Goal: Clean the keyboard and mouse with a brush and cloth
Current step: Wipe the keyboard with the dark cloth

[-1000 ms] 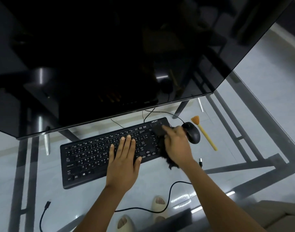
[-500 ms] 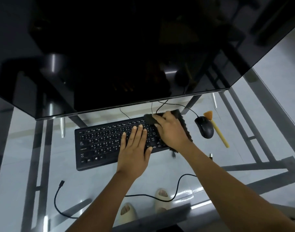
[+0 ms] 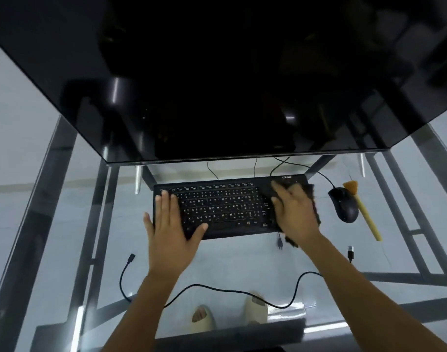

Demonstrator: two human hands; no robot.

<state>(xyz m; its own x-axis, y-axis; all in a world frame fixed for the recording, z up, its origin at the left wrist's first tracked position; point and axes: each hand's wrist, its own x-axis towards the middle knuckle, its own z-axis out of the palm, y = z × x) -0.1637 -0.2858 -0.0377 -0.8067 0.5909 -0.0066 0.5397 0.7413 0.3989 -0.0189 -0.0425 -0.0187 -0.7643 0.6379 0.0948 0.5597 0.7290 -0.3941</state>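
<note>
Head view, left hand (image 3: 170, 226) flat on keyboard (image 3: 225, 207), fingers straight, right hand (image 3: 294, 212) pressing dark cloth (image 3: 315, 208) onto it

dim | glare streaks on glass | wide-angle warp | hands blurred

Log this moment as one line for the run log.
left hand flat on keyboard | right hand pressing cloth on its right end | mouse, brush idle
</note>
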